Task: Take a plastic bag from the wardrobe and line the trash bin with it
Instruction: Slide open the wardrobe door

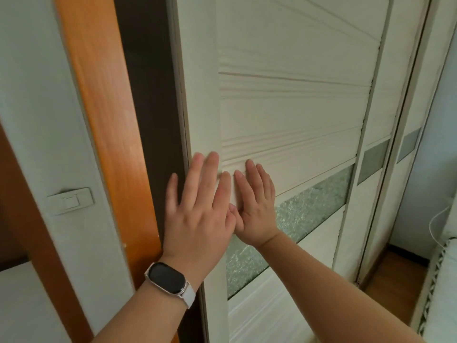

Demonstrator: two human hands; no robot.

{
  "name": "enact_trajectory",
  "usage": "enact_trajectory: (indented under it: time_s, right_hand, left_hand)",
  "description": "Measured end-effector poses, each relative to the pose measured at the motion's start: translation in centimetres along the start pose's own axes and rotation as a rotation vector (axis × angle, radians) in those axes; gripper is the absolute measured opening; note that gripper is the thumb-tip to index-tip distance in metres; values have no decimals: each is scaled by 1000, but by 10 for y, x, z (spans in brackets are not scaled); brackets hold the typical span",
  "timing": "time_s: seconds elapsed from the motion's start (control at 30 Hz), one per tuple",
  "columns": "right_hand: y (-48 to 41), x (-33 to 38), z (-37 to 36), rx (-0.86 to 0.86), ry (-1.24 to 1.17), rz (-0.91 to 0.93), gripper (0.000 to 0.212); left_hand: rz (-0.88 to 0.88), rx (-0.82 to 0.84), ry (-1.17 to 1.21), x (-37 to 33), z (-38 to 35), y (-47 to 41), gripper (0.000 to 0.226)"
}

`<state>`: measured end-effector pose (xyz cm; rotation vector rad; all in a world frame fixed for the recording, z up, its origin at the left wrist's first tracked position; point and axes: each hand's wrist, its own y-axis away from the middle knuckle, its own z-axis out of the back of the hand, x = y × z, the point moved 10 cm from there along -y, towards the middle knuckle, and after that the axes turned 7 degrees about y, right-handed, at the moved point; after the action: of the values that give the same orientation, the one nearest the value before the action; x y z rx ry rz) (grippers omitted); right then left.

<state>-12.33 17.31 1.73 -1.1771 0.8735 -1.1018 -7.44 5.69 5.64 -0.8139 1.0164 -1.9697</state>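
Observation:
A white sliding wardrobe door (291, 107) with ribbed panels and a band of frosted glass fills the middle of the head view. My left hand (197, 206), with a dark smartwatch on its wrist, lies flat on the door's left edge, fingers spread. Just to its right my right hand (257, 204) presses flat against the same panel, touching the left hand's thumb side. Beside the door's left edge shows a dark gap (148, 107) into the wardrobe. No plastic bag or trash bin is in view.
An orange wooden frame (103, 120) and a white wall with a light switch (71, 200) stand to the left. More wardrobe door panels (395, 120) run off to the right. At the lower right are a wooden floor (393, 280), a white cable and a white padded edge.

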Motion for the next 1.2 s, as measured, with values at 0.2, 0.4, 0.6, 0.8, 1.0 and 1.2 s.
enact_trajectory:
  time_s: [0.2,0.4,0.6,0.8,1.0,1.2]
  right_hand:
    - [-1,-12,1,-120,-8,71,58]
    - [0,-35,1,-177,-24,111,59]
    - [0,-73,1,-176,-13,114,60]
    - [-3,-118,0,-161,3,107,59]
    - [-6,-166,-4,-130,6,104,58]
    - [-9,-215,-8,-103,17,114,58]
  left_hand:
    - [13,-30,-32,-10,-6,-3,49]
    - [-36,-150,-40,-24,-16,-18,42]
    - [-96,-228,-7,-48,-38,-35,44]
    - [-125,-262,102,-76,-68,-58,39]
    - [-142,-282,166,-104,-97,-81,35]
    - [-147,-296,198,-133,-128,-105,36]
